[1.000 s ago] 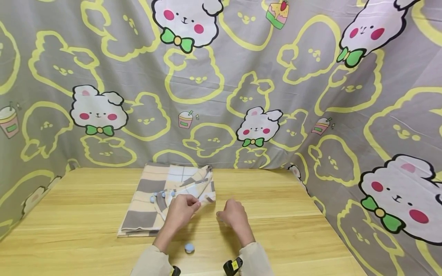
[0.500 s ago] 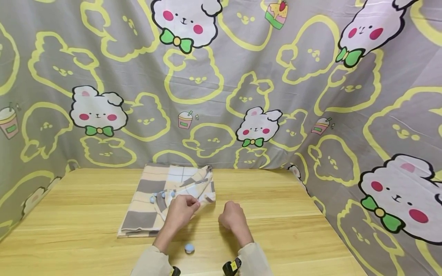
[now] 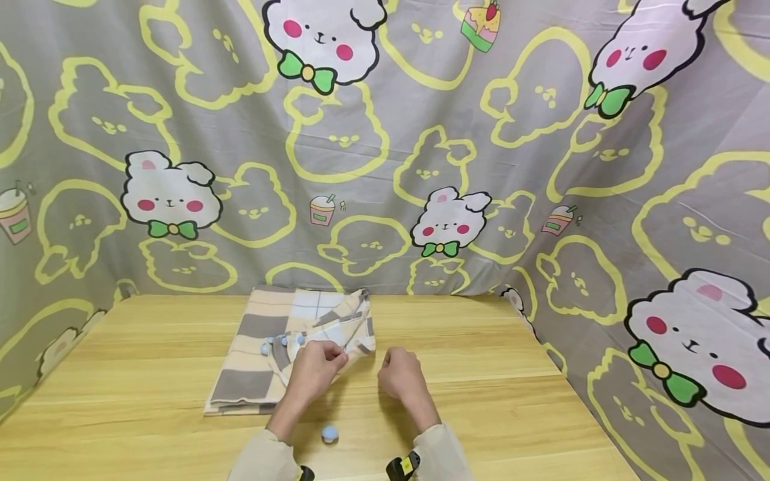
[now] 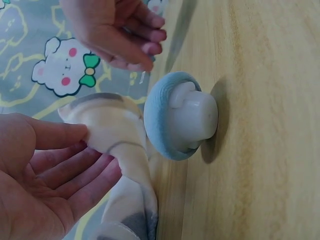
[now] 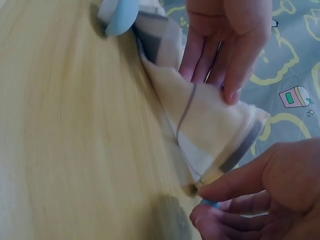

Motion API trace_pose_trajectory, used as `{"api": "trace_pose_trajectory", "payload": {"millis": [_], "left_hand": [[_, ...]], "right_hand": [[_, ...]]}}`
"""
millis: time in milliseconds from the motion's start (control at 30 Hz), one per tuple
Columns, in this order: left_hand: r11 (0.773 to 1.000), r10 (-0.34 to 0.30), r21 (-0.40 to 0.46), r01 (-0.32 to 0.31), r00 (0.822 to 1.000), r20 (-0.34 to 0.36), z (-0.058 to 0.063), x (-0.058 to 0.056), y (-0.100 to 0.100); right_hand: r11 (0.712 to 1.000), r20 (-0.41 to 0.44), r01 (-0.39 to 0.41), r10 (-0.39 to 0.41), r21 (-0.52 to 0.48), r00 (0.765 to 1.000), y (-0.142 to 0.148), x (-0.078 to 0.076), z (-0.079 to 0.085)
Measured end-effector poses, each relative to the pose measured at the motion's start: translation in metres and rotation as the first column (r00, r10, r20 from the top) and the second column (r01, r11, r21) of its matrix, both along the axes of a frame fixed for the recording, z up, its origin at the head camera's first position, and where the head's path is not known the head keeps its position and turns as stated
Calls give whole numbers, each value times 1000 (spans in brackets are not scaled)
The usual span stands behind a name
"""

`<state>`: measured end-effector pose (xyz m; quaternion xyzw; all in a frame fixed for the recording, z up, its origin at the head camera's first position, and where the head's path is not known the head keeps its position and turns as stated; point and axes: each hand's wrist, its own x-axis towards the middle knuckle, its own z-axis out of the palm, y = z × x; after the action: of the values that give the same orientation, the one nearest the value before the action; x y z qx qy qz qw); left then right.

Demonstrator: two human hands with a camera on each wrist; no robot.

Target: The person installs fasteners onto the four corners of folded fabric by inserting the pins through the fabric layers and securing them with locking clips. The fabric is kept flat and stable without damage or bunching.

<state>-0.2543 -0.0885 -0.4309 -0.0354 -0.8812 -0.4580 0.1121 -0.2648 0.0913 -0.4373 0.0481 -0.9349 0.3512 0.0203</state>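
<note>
A folded plaid fleece blanket [image 3: 240, 384] in beige, grey and white lies left of centre, one corner folded over. My left hand [image 3: 317, 366] pinches its near edge between thumb and fingers, as the left wrist view shows. My right hand [image 3: 402, 375] is a little to the right, apart from the blanket, fingers curled. In the right wrist view its thumb and forefinger pinch a small light-blue piece [image 5: 210, 203], mostly hidden by the fingers. A mushroom-shaped clip [image 4: 172, 117] with light-blue cap and white stem lies on its side on the table between my forearms.
Three more light-blue mushroom-shaped clips [image 3: 265, 348] sit together on the blanket, beyond my left hand. The wooden table [image 3: 511, 414] ends at a grey curtain [image 3: 373, 187] printed with rabbits, which hangs behind and on both sides.
My right hand has turned and drawn its fingers in, then shifted slightly left. The left hand keeps its pinch on the blanket, and the loose clip stays where it was.
</note>
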Motion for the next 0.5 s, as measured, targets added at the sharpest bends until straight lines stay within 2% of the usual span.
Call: {"api": "trace_pose_trajectory", "payload": {"millis": [133, 300, 500], "left_hand": [[1000, -5, 1, 5, 1000, 1, 0, 0, 0], [1000, -14, -3, 14, 1000, -6, 1, 0, 0], [999, -32, -15, 32, 999, -5, 1, 2, 2]], "right_hand": [[987, 13, -54, 56, -154, 998, -3, -1, 3], [936, 107, -67, 110, -345, 988, -7, -1, 7], [904, 131, -84, 152, -420, 980, -10, 0, 11]]}}
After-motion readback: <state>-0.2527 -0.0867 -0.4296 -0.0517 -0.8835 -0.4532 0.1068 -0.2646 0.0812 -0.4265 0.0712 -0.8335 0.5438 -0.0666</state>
